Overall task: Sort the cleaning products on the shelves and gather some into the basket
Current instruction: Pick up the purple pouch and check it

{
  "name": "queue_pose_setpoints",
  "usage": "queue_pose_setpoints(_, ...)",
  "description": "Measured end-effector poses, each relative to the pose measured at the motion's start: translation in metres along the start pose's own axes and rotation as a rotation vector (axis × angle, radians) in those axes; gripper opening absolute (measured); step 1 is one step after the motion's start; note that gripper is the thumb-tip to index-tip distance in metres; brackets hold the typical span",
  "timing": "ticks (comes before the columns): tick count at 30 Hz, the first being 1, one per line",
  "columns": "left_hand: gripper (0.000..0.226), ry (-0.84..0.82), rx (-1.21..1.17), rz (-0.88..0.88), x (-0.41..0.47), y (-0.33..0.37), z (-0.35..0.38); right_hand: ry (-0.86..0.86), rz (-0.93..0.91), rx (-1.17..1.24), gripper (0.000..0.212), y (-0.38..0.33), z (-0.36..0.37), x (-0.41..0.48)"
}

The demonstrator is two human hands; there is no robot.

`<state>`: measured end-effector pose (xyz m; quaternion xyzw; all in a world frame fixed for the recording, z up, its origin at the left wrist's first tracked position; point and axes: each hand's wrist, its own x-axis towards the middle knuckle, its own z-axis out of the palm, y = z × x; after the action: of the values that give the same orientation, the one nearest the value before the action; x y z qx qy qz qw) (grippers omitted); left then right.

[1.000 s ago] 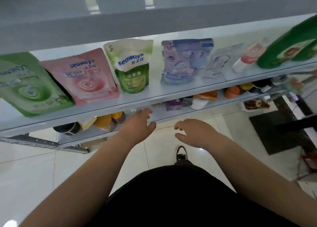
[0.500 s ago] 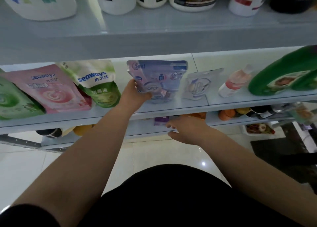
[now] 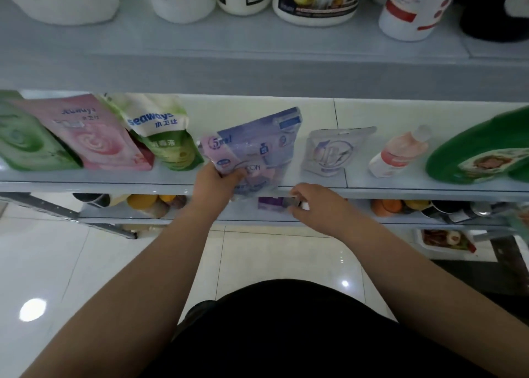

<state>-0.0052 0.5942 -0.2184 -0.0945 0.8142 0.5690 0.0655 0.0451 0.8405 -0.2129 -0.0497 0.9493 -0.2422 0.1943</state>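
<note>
Purple-and-pink plastic pouch (image 3: 257, 146), upright on the white shelf (image 3: 400, 184) half a second ago, now tilts over its front edge, your left hand (image 3: 216, 181) gripping its lower left corner. The white-and-green pouch (image 3: 160, 131) beside it reads "seaways". Your right hand (image 3: 317, 206) hovers just below the purple pouch, fingers loosely curled, empty.

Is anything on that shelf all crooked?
Yes. The purple pouch is tilted, and its bottom hangs past the front edge of the shelf. That is because the left hand grips its lower corner.
</note>
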Motion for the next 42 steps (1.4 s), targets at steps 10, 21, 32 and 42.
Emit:
queue_pose_setpoints(10, 0.025, -0.196, -0.154, -0.026, -0.069, 0.009, -0.085, 0.028, -0.022, 1.232, 0.036, -0.078, 0.046, -0.014)
queue_pose_setpoints(21, 0.032, -0.151, -0.079, -0.261, -0.094, -0.035, -0.114, 0.287, 0.159, 0.858, 0.057, -0.173, 0.082, -0.076)
queue_pose_setpoints(32, 0.019, -1.116, -0.787, -0.849, -0.152, -0.026, -0.105, 0.015, 0.103, 1.545, 0.079, -0.185, 0.117, -0.118)
queue_pose_setpoints(42, 0.066, -0.874, -0.714, -0.612, -0.129, -0.035, -0.109, 0.254, 0.031, 1.603, 0.059, -0.136, 0.086, -0.129)
